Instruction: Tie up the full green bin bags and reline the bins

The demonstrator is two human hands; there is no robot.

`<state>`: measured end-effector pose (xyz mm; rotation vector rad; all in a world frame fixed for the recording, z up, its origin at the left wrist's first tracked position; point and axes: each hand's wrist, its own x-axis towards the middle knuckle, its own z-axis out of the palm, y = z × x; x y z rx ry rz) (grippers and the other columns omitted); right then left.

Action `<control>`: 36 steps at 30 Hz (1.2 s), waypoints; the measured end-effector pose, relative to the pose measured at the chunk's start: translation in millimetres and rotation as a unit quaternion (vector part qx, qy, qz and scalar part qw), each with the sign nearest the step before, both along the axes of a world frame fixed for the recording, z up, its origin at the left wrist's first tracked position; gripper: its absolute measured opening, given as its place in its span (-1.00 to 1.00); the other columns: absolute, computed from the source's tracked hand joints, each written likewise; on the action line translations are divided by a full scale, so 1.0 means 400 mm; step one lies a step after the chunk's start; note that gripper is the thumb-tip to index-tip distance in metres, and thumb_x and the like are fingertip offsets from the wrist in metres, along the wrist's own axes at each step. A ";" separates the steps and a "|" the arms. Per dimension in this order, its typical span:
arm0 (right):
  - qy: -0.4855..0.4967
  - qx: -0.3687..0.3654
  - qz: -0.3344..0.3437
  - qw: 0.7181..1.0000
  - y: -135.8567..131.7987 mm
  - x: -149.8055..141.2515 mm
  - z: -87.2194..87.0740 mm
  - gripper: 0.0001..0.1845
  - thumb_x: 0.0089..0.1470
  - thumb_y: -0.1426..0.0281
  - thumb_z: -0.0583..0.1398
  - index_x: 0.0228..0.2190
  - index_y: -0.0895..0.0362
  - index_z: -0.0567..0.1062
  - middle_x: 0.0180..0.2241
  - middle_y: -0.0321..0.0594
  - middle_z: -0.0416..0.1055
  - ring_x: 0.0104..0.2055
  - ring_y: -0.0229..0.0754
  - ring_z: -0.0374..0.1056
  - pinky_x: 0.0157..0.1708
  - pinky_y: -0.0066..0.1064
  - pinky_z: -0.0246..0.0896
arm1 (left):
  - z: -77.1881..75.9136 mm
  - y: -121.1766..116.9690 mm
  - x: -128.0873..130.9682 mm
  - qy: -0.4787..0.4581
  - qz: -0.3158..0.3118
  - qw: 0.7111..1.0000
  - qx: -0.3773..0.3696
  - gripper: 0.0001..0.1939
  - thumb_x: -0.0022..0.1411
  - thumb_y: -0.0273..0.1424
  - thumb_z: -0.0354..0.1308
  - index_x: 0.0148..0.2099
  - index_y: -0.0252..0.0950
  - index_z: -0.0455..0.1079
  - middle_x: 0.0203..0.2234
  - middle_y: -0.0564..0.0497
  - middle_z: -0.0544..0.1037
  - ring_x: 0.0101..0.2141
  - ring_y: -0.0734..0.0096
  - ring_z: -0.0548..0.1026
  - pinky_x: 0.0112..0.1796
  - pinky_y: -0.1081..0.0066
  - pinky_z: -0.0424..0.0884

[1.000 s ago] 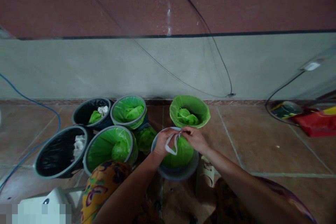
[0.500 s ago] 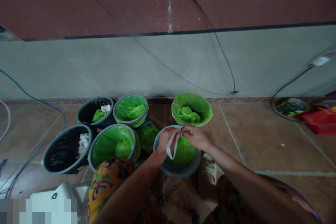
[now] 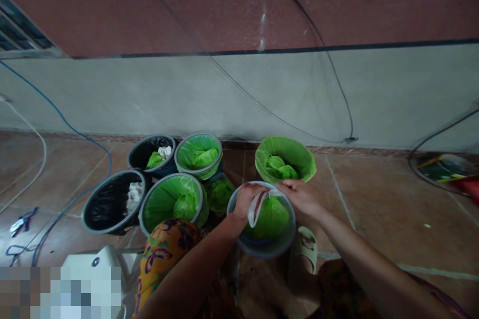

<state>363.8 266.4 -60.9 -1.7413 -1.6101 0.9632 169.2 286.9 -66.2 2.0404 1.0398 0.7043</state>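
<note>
A grey bucket (image 3: 264, 250) stands between my feet with a green plastic bag (image 3: 271, 222) bunched inside it. Over its far left rim, my left hand (image 3: 250, 200) is closed, with a white drawstring (image 3: 253, 213) looped beside the fingers. At the far right rim my right hand (image 3: 302, 197) is also closed, and the white strip runs across to its fingertips. Both hands' fingertips are partly hidden. Just behind the bucket is a bin with a green liner (image 3: 312, 159) and a crumpled green bag inside.
To the left stand two green-lined bins (image 3: 202, 204) and two black-lined bins (image 3: 101, 209), with crumpled bags inside. A blue cable (image 3: 63, 114) and a white cable (image 3: 45, 152) cross the tiles. Close to my left knee is a pale plastic object (image 3: 90, 269). A painted wall (image 3: 168, 94) rises behind.
My hands have moved slightly apart, the right one outward to the bucket's rim, drawing the white drawstring across between them. The view has shifted left, showing more floor there.
</note>
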 end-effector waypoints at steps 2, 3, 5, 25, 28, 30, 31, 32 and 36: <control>-0.076 -0.012 0.010 0.997 0.001 0.015 -0.004 -0.45 0.06 0.00 0.12 -0.75 0.10 0.26 -0.74 -0.36 0.12 -0.63 -0.31 0.05 -0.57 -0.40 -0.19 | 0.005 0.002 -0.003 0.039 -0.016 0.999 0.012 -0.78 0.22 -0.36 0.10 -0.38 -0.24 0.55 -0.45 -0.01 0.59 -0.37 0.32 0.50 -0.19 0.37 0.35; -0.098 -0.018 0.016 0.995 0.001 0.022 -0.010 -0.43 0.06 0.00 0.12 -0.76 0.10 0.25 -0.76 -0.37 0.10 -0.64 -0.32 0.03 -0.58 -0.39 -0.21 | 0.007 0.003 -0.004 0.061 -0.020 0.998 0.019 -0.78 0.22 -0.35 0.09 -0.39 -0.23 0.54 -0.47 0.00 0.58 -0.38 0.32 0.49 -0.18 0.36 0.34; -0.119 -0.032 0.033 0.992 0.000 0.035 -0.025 -0.43 0.06 0.00 0.12 -0.77 0.10 0.27 -0.76 -0.36 0.11 -0.66 -0.33 0.02 -0.59 -0.40 -0.21 | 0.008 0.003 -0.009 0.098 -0.002 0.995 0.022 -0.78 0.21 -0.34 0.09 -0.42 -0.22 0.52 -0.49 0.01 0.57 -0.38 0.32 0.48 -0.12 0.32 0.31; 0.098 -0.111 0.023 0.989 -0.009 -0.002 0.075 -0.44 -0.02 -0.12 0.14 -0.62 0.12 0.39 -0.69 -0.34 0.26 -0.64 -0.34 0.14 -0.61 -0.47 0.00 | -0.011 0.003 0.028 -0.253 0.135 0.860 -0.422 -0.73 0.07 -0.26 0.10 -0.57 -0.32 0.34 -0.70 0.11 0.35 -0.70 0.62 0.20 -0.62 0.51 0.08; 0.105 -0.112 0.063 0.986 -0.016 -0.006 0.083 -0.43 0.00 -0.12 0.14 -0.63 0.12 0.39 -0.73 -0.38 0.18 -0.66 -0.36 0.08 -0.63 -0.47 -0.06 | -0.011 -0.007 0.030 -0.283 0.126 0.847 -0.432 -0.64 0.02 -0.13 0.21 -0.55 -0.33 0.32 -0.67 0.11 0.36 -0.69 0.66 0.20 -0.62 0.53 0.06; 0.120 -0.118 0.083 0.982 -0.019 -0.006 0.089 -0.43 0.01 -0.12 0.14 -0.61 0.13 0.41 -0.71 -0.37 0.21 -0.65 -0.36 0.08 -0.62 -0.47 -0.07 | -0.010 -0.010 0.029 -0.295 0.100 0.852 -0.420 -0.67 -0.06 -0.16 0.30 -0.45 -0.35 0.39 -0.65 0.14 0.36 -0.65 0.65 0.24 -0.57 0.54 0.12; 0.132 -0.119 0.087 0.980 -0.020 -0.007 0.093 -0.44 0.01 -0.12 0.14 -0.59 0.14 0.42 -0.68 -0.36 0.24 -0.63 -0.37 0.08 -0.61 -0.47 -0.06 | -0.011 -0.011 0.029 -0.294 0.075 0.860 -0.410 -0.68 -0.10 -0.21 0.33 -0.40 -0.36 0.42 -0.62 0.14 0.38 -0.62 0.64 0.26 -0.54 0.54 0.16; 0.147 -0.117 0.089 0.978 -0.021 -0.009 0.097 -0.45 0.01 -0.11 0.16 -0.57 0.15 0.44 -0.65 -0.35 0.29 -0.62 -0.37 0.10 -0.60 -0.47 -0.04 | -0.012 -0.013 0.029 -0.286 0.045 0.872 -0.396 -0.68 -0.12 -0.26 0.35 -0.35 -0.36 0.44 -0.60 0.14 0.39 -0.59 0.63 0.28 -0.51 0.54 0.19; 0.237 -0.095 0.074 0.964 -0.018 -0.020 0.110 -0.51 -0.01 -0.05 0.23 -0.46 0.16 0.53 -0.48 -0.24 0.45 -0.45 -0.30 0.30 -0.42 -0.46 0.18 | -0.024 -0.020 0.031 -0.198 -0.052 0.934 -0.293 -0.82 0.04 -0.31 0.25 -0.38 -0.36 0.46 -0.58 0.12 0.39 -0.53 0.56 0.31 -0.42 0.49 0.24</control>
